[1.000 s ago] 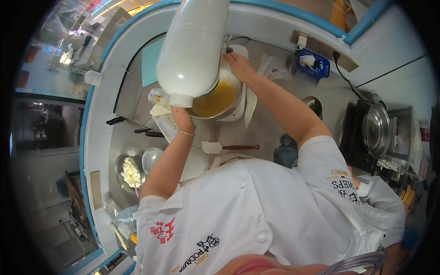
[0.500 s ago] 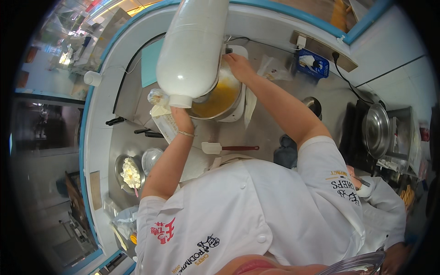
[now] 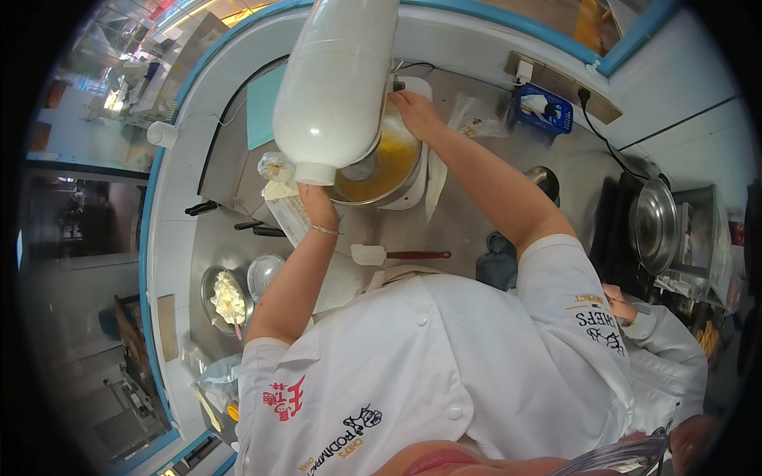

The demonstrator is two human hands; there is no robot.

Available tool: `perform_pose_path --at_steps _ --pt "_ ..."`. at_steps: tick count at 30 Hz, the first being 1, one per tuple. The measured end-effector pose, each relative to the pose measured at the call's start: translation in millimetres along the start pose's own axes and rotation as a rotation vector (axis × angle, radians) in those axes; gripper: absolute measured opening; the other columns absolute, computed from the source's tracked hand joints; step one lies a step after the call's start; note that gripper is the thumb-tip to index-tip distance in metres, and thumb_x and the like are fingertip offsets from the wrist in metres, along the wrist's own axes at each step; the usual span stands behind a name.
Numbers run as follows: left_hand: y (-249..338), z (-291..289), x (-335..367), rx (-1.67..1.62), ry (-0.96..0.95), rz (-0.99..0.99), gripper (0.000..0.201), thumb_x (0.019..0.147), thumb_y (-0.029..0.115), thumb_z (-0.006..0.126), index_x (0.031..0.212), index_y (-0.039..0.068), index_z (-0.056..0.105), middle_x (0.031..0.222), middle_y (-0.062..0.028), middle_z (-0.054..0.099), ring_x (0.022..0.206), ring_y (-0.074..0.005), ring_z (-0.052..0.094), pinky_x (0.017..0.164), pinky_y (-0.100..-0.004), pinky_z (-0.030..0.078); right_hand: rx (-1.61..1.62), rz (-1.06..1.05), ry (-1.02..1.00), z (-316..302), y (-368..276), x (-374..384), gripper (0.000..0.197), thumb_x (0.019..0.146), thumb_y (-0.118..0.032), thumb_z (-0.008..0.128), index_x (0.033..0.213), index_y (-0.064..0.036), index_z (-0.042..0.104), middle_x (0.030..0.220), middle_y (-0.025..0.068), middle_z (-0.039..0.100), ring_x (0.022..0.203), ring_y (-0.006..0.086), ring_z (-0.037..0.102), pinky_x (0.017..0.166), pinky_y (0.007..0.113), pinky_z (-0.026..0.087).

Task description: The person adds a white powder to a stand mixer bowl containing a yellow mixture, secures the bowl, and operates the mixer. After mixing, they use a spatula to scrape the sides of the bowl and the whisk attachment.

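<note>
A white stand mixer [image 3: 337,87] hangs its rounded head over a metal bowl [image 3: 373,202] with yellow, partly pale and frothy contents [image 3: 393,163]. My left hand [image 3: 317,206] is at the bowl's near left side; its fingers are hidden under the mixer head. My right hand [image 3: 417,115] reaches over the bowl's far right edge, with its fingers bent against the mixer beside a dark knob [image 3: 398,85]. What those fingertips grip is hidden behind the mixer head. A spatula [image 3: 401,255] with a white blade and red handle lies on the counter between my forearms.
At left stand a metal bowl of pale creamy lumps [image 3: 228,300] and a clear bowl [image 3: 263,276]. A blue basket [image 3: 546,109] and plastic bag [image 3: 479,117] lie at the back right. A metal pan [image 3: 656,226] stands far right. Beside me is another person's hand [image 3: 619,304].
My hands stay in almost the same places at the mixer. The whole view shifts very slightly. The other person's hand at my right has turned a little.
</note>
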State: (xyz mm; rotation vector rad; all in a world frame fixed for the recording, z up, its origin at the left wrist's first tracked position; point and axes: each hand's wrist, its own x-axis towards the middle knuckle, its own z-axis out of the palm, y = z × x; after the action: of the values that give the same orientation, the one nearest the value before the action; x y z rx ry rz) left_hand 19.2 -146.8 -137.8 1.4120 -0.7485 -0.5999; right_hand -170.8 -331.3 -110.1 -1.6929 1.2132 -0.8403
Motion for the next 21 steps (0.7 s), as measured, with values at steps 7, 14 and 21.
perform_pose_path --at_steps 7,14,21 --pt "-12.0 -5.3 4.8 0.013 -0.002 0.009 0.034 0.092 0.019 0.050 0.121 0.000 0.051 0.114 -0.0062 0.056 0.103 -0.0164 0.052 0.088 -0.0297 0.041 -0.016 0.030 -0.011 0.4 -4.1 -0.2 0.043 0.094 -0.038 0.047 0.111 -0.0027 0.063 0.101 0.0194 0.065 0.095 0.0336 0.061 0.083 0.038 0.045" --pt "-9.4 -2.5 3.8 0.145 -0.015 0.080 0.038 0.093 0.020 0.049 0.125 0.000 0.049 0.116 -0.0063 0.056 0.102 -0.0150 0.052 0.087 -0.0283 0.042 0.018 -0.007 -0.008 1.1 5.3 3.7 0.040 0.094 -0.035 0.047 0.111 -0.0020 0.063 0.103 0.0199 0.065 0.096 0.0350 0.060 0.084 0.039 0.045" --pt "2.0 6.4 1.7 -0.101 0.064 -0.063 0.040 0.093 0.018 0.047 0.127 -0.002 0.047 0.121 -0.0082 0.055 0.109 -0.0172 0.051 0.092 -0.0294 0.040 0.001 -0.040 -0.005 2.0 2.2 2.3 0.042 0.093 -0.037 0.042 0.112 -0.0044 0.062 0.107 0.0209 0.063 0.102 0.0392 0.057 0.088 0.043 0.043"
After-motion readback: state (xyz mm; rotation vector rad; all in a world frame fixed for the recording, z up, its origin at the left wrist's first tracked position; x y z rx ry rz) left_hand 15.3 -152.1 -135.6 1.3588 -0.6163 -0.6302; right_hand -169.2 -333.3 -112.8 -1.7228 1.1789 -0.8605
